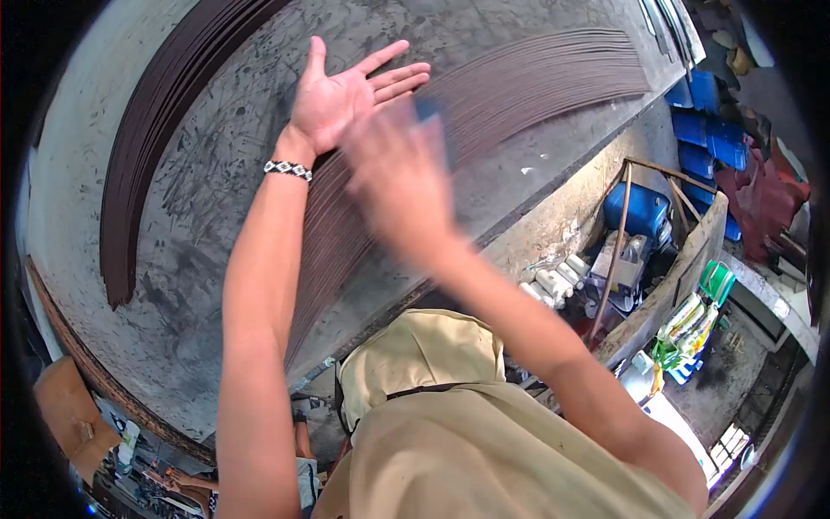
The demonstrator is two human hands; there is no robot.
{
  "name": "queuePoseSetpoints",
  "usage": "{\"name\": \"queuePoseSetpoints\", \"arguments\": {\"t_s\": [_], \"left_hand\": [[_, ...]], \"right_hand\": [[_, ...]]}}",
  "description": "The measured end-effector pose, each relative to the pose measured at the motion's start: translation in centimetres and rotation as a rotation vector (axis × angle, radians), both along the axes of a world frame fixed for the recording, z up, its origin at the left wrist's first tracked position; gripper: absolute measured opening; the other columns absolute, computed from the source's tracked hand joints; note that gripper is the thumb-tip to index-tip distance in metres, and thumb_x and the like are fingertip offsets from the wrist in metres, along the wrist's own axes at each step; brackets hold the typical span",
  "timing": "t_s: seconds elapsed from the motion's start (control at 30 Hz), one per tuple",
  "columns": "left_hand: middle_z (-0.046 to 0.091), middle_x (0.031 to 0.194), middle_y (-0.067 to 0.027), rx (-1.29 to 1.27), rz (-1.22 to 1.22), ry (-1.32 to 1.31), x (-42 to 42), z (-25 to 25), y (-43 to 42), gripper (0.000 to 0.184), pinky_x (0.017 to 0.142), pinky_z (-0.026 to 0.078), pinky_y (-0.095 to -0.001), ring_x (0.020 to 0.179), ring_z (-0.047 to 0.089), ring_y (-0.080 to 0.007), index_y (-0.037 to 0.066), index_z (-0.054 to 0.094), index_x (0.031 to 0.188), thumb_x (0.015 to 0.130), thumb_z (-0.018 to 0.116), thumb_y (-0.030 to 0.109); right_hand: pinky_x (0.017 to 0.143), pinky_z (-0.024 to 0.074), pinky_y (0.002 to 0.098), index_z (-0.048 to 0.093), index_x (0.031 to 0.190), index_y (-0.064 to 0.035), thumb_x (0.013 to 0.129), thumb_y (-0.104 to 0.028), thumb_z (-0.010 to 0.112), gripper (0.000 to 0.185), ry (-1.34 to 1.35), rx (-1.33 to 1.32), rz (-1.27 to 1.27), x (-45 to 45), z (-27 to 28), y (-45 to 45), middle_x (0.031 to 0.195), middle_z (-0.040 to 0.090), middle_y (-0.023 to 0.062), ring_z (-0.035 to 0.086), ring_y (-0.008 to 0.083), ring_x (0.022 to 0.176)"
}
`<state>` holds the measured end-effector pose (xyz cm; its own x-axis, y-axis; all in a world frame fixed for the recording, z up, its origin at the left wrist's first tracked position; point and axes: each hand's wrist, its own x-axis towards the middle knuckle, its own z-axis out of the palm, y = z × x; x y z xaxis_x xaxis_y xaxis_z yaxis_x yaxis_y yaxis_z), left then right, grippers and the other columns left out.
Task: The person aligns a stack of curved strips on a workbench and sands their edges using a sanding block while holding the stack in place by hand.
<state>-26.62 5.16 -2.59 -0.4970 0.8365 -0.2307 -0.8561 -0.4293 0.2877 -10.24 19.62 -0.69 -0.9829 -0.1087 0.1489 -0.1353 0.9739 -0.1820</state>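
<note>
Head cam: left hand point(333, 105) at 11 o'clock, palm up, thumb and index splayed, next two fingers close together; nothing on the palm. Patterned bracelet point(288, 169) on that wrist. Right hand point(393, 173) at 12, motion-blurred, just beside the left; can't tell if its fingers are spread or pinching. Dark blue patch point(430, 117) at its fingertips, too smeared to identify. Brown strand bundle point(553, 82) fans across the grey table point(225, 208) from 1–2 o'clock, passes beneath the hands, runs to 8. Second strand bundle point(130, 190), curved, at 9–10, well apart. Blue drum point(635, 210) off-table, 2–3.
</note>
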Motion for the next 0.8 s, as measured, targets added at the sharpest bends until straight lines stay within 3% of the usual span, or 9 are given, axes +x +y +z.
{"name": "queuePoseSetpoints", "arguments": {"t_s": [0.07,0.13,0.2,0.27,0.33,0.4,0.47,0.6,0.8], "left_hand": [[0.021,0.178,-0.0394,-0.054,-0.012,0.002,0.1,0.5,0.1,0.122,0.139,0.027,-0.0483,0.168,0.029,-0.0446,-0.003,0.014,0.178,0.102,0.017,0.093],[0.029,0.178,-0.0353,-0.063,0.012,-0.004,0.3,0.7,0.0,0.109,0.139,0.027,-0.0475,0.167,0.032,-0.0434,-0.004,0.024,0.175,0.110,0.019,0.083],[0.034,0.178,-0.0306,-0.466,0.010,0.561,1.3,0.7,-0.4,0.092,0.138,0.028,-0.0464,0.166,0.035,-0.0417,-0.005,0.033,0.173,0.117,0.023,0.068],[0.043,0.176,-0.0232,-1.007,0.101,1.167,5.5,3.2,-0.4,0.063,0.136,0.030,-0.0460,0.164,0.040,-0.0398,-0.004,0.047,0.166,0.124,0.031,0.039],[0.042,0.177,-0.0231,-1.552,0.241,1.709,11.7,4.2,-0.3,0.060,0.136,0.028,-0.0522,0.164,0.039,-0.0405,-0.001,0.046,0.169,0.122,0.038,0.035],[0.038,0.179,-0.0225,-1.766,0.006,1.680,18.3,4.5,-1.3,0.061,0.136,0.023,-0.0592,0.167,0.032,-0.0413,0.002,0.042,0.172,0.121,0.039,0.036],[0.031,0.183,-0.0206,-1.907,-0.217,1.627,25.8,2.8,-5.6,0.064,0.136,0.018,-0.0618,0.170,0.026,-0.0402,0.004,0.035,0.176,0.121,0.038,0.038],[0.026,0.184,-0.0231,-2.098,-0.265,1.311,35.8,3.4,-13.3,0.072,0.138,0.012,-0.0602,0.171,0.020,-0.0429,0.000,0.033,0.175,0.120,0.037,0.046],[0.024,0.183,-0.0298,-2.065,-0.186,1.385,29.7,2.9,-3.7,0.087,0.137,0.008,-0.0631,0.172,0.016,-0.0449,-0.008,0.026,0.174,0.115,0.047,0.053]], "right_hand": [[0.138,0.0201,0.0622,0.062,0.161,-0.0220,0.101,-0.030,0.074,0.061,-0.208,-0.305,0.270,3.3,0.2,-3.0,0.177,0.047,0.0052,0.032,0.0335,0.169],[0.138,0.0214,0.0583,0.067,0.154,-0.0255,0.101,-0.020,0.075,0.054,-0.228,-0.081,0.150,0.0,2.4,4.4,0.176,0.049,0.0000,0.032,0.0298,0.169],[0.134,0.0291,0.0632,0.061,0.159,-0.0239,0.110,-0.019,0.058,0.049,0.204,0.076,-0.072,-3.8,-3.3,20.3,0.173,0.052,0.0043,0.039,0.0320,0.166],[0.133,0.0297,0.0588,0.055,0.166,-0.0190,0.123,-0.038,0.038,0.051,0.141,0.084,-0.433,-7.0,-3.1,31.7,0.177,0.046,0.0061,0.038,0.0386,0.166],[0.133,0.0302,0.0559,0.050,0.170,-0.0200,0.122,-0.045,0.039,0.055,0.170,0.076,-0.451,-9.1,-6.7,40.9,0.177,0.047,0.0074,0.038,0.0399,0.165],[0.132,0.0296,0.0585,0.052,0.169,-0.0187,0.122,-0.042,0.042,0.054,0.153,0.080,-0.547,-8.6,-4.4,31.1,0.177,0.047,0.0086,0.038,0.0397,0.165],[0.130,0.0293,0.0685,0.061,0.161,-0.0154,0.116,-0.034,0.057,0.049,0.276,0.007,-0.379,-6.1,-4.2,20.0,0.173,0.052,0.0130,0.040,0.0445,0.163],[0.135,0.0204,0.0653,0.053,0.167,-0.0132,0.104,-0.041,0.071,0.070,-0.056,-0.308,0.099,1.8,-0.3,-0.1,0.178,0.044,0.0100,0.030,0.0389,0.169],[0.136,0.0270,0.0574,0.068,0.153,-0.0287,0.103,-0.015,0.072,0.052,0.093,-0.043,0.062,-2.3,-1.1,17.6,0.176,0.049,-0.0011,0.034,0.0275,0.169]]}}
